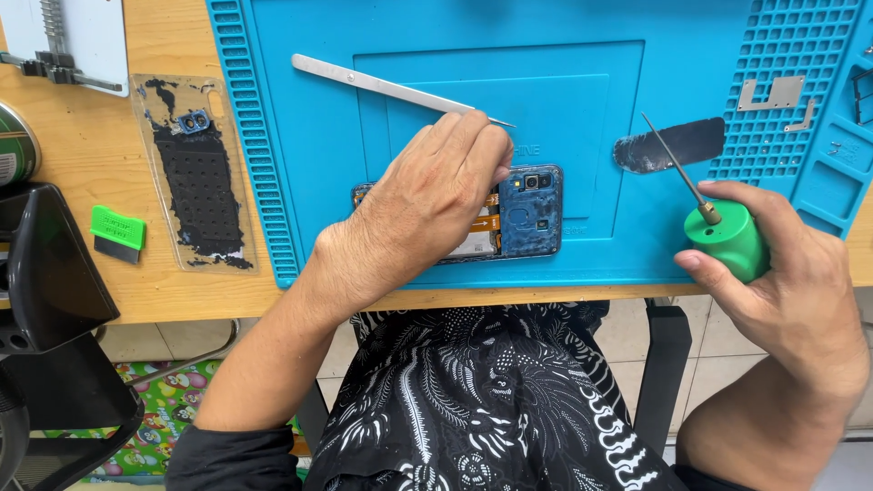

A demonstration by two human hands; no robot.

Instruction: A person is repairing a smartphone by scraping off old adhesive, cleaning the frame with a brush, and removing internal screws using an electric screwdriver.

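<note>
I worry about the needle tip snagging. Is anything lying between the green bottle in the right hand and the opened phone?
Nothing visible: bare blue mat separates the green bottle in the right hand from the opened phone. The left hand covers the phone's far part.

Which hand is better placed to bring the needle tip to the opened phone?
Right, probably. The right hand already grips the green bottle, its needle angled over the blue mat. The left hand rests on the phone, pinning it.
</note>
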